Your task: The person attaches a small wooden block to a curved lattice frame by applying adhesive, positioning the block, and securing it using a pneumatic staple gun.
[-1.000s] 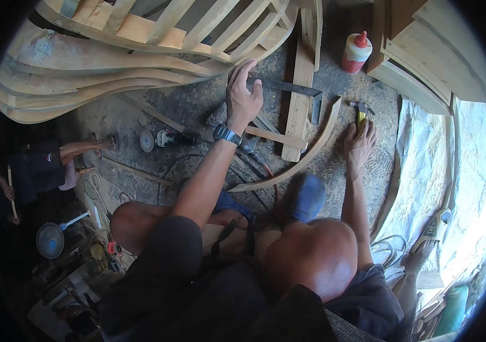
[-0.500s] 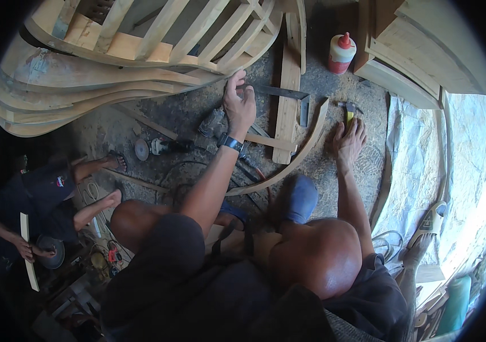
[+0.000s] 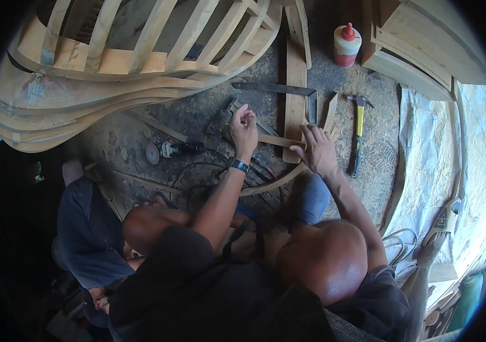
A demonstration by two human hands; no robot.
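Observation:
My left hand, a dark watch on its wrist, hovers loosely curled beside a grey power tool on the floor, with nothing visible in it. My right hand lies with fingers stretched over a long curved wooden strip, covering its middle; a firm grip does not show. Between my hands runs a short wooden stick, across a straight board. A metal try square rests on that board. The claw hammer, yellow and black-handled, lies right of my right hand.
A large curved, slatted wooden frame fills the upper left. A red-capped glue bottle stands by wooden furniture. An angle grinder and cables lie left. Silvery sheeting covers the right. Another person crouches at lower left.
My right hand has left the hammer, which now lies free, and moved left onto the curved strip. My left hand has drawn back from the slatted frame. The other person has leaned toward me.

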